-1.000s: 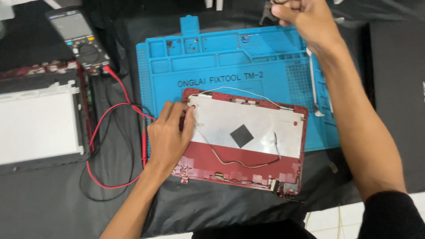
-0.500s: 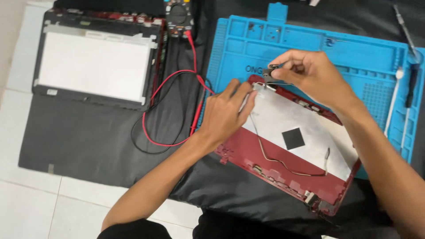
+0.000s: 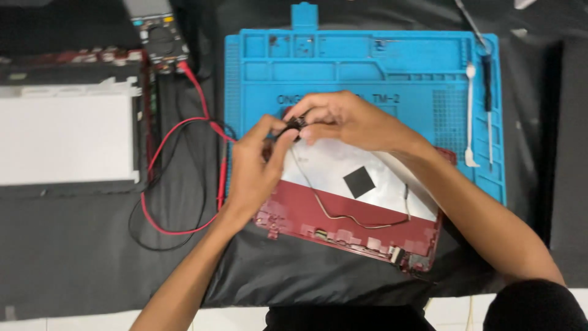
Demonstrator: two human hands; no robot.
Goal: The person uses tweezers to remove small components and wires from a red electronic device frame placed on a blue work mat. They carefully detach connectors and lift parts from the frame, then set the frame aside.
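A red laptop lid (image 3: 361, 230) with a silver foil lining lies tilted, partly on a blue repair mat (image 3: 367, 67). A thin cable runs across its foil, beside a black square pad. My left hand (image 3: 254, 168) rests on the lid's upper left corner, thumb and fingers pinching toward a small dark part (image 3: 293, 125). My right hand (image 3: 343, 119) meets it from the right, fingertips closed on the same small dark part. What the part is stays unclear, since the fingers cover most of it.
A multimeter (image 3: 160, 37) sits at the top left, its red and black leads (image 3: 177, 178) looping over the black cloth. A laptop screen panel (image 3: 64, 138) lies at left. A white spudger (image 3: 470, 116) and a screwdriver (image 3: 488, 104) rest on the mat's right side.
My right hand came down from the mat's far edge to the lid's upper left corner, and both hands now pinch a small dark part there. The view has shifted.
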